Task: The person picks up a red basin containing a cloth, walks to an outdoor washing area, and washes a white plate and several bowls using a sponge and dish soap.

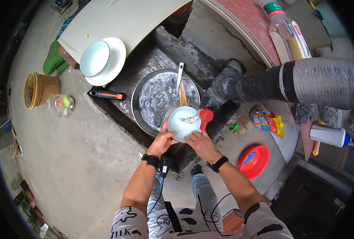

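My left hand [163, 140] is closed on the left rim of a pale bowl [177, 130]. My right hand [203, 146] grips the bowl's near right edge, fingertips at the rim. Over the bowl is a tap with a red handle [206, 115], and a whitish stream runs from it into the bowl. Just beyond lies a large frying pan [146, 127] of sudsy water, its black and orange handle [107, 95] pointing left. A utensil with a light handle [180, 75] and some wooden chopsticks [182, 96] lean in the pan; their lower ends are hidden.
A concrete sink [119, 119] surrounds the pan. On the white tabletop [141, 16], another bowl [94, 59] rests on a white plate [119, 59]. A thick black pipe [260, 86] crosses at right above a red basin [260, 169]. A yellowish bucket [45, 89] stands left.
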{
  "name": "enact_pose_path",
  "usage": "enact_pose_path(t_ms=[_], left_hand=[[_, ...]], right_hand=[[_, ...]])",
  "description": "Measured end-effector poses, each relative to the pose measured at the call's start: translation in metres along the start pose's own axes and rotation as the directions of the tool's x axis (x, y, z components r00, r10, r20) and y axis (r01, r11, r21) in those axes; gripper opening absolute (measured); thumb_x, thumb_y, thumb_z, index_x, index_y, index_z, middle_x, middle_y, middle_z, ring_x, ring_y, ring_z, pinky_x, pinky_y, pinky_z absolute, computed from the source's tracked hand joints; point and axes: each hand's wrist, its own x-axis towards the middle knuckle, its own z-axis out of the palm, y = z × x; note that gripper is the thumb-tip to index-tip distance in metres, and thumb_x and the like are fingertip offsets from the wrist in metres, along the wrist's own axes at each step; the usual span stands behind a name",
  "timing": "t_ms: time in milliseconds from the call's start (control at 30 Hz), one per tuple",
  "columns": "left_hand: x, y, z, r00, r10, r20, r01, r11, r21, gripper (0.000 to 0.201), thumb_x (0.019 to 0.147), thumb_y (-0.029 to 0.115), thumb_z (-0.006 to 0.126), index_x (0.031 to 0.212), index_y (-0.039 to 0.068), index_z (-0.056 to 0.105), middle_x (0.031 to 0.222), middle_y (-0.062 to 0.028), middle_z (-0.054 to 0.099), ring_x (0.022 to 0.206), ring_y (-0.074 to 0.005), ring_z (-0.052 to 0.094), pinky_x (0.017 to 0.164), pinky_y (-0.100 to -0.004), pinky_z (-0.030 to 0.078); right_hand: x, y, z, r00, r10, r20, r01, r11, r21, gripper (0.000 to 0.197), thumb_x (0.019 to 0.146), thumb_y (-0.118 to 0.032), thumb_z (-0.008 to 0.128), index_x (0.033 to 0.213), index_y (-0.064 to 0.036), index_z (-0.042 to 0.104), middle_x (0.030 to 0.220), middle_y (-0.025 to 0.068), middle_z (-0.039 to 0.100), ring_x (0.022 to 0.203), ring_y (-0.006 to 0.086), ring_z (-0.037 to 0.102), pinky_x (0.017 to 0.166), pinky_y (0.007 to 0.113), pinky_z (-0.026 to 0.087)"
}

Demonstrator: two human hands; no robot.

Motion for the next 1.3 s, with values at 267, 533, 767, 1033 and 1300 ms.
enact_pose_path(t_ms=[267, 533, 767, 1033, 1300], left_hand=[[-0.029, 0.012, 0.011, 0.982, 0.078, -0.169, -0.048, 0.984, 0.174, 0.078, 0.07, -0.002, 0.053, 0.139, 0.021, 0.023, 0.125, -0.0075, 0.044, 0.106, -0.0221, 0.052, 0.077, -0.0361, 0.053], [-0.05, 0.037, 0.034, 0.942, 0.154, -0.297, -0.004, 0.893, 0.45, 0.078, 0.067, 0.002, 0.057, 0.138, 0.017, 0.026, 0.119, -0.0074, 0.05, 0.097, -0.0186, 0.055, 0.061, -0.0281, 0.052], [-0.07, 0.046, 0.053, 0.89, 0.27, -0.367, -0.108, 0.907, 0.407, 0.073, 0.07, 0.002, 0.053, 0.136, 0.016, 0.027, 0.119, -0.0097, 0.05, 0.095, -0.0202, 0.058, 0.055, -0.0262, 0.053], [-0.124, 0.073, 0.125, 0.802, 0.507, -0.316, -0.233, 0.752, 0.616, 0.072, 0.069, 0.003, 0.052, 0.136, 0.015, 0.027, 0.119, -0.0109, 0.049, 0.092, -0.0198, 0.059, 0.052, -0.022, 0.051], [-0.156, 0.098, 0.171, 0.818, 0.54, -0.197, -0.322, 0.714, 0.622, 0.073, 0.069, 0.021, 0.055, 0.136, 0.016, 0.027, 0.122, -0.0089, 0.047, 0.099, -0.0226, 0.056, 0.063, -0.0343, 0.053]], right_hand=[[0.015, -0.017, -0.002, 0.967, 0.01, 0.256, -0.141, 0.857, 0.496, 0.043, 0.084, -0.031, 0.048, 0.119, -0.0063, 0.05, 0.128, 0.0143, 0.044, 0.125, 0.0269, 0.035, 0.105, 0.048, 0.02], [0.034, 0.004, 0.015, 0.999, -0.001, 0.052, -0.01, 0.978, 0.21, 0.05, 0.086, -0.044, 0.043, 0.113, -0.0045, 0.054, 0.131, 0.0116, 0.042, 0.128, 0.026, 0.031, 0.106, 0.047, 0.013], [0.015, -0.033, -0.016, 0.977, 0.205, 0.065, -0.213, 0.885, 0.413, 0.027, 0.087, -0.031, 0.048, 0.096, -0.0098, 0.062, 0.118, 0.0057, 0.053, 0.124, 0.0265, 0.036, 0.101, 0.06, 0.013], [-0.055, -0.062, -0.064, 0.759, 0.581, -0.295, -0.216, 0.652, 0.727, 0.012, 0.083, -0.012, 0.056, 0.093, -0.0069, 0.06, 0.105, 0.0088, 0.059, 0.105, 0.0274, 0.051, 0.089, 0.037, 0.038], [-0.078, -0.063, -0.094, 0.705, 0.672, -0.228, -0.183, 0.483, 0.856, 0.016, 0.087, -0.014, 0.053, 0.092, -0.0012, 0.061, 0.093, 0.0113, 0.062, 0.09, 0.0279, 0.058, 0.077, 0.034, 0.045]])
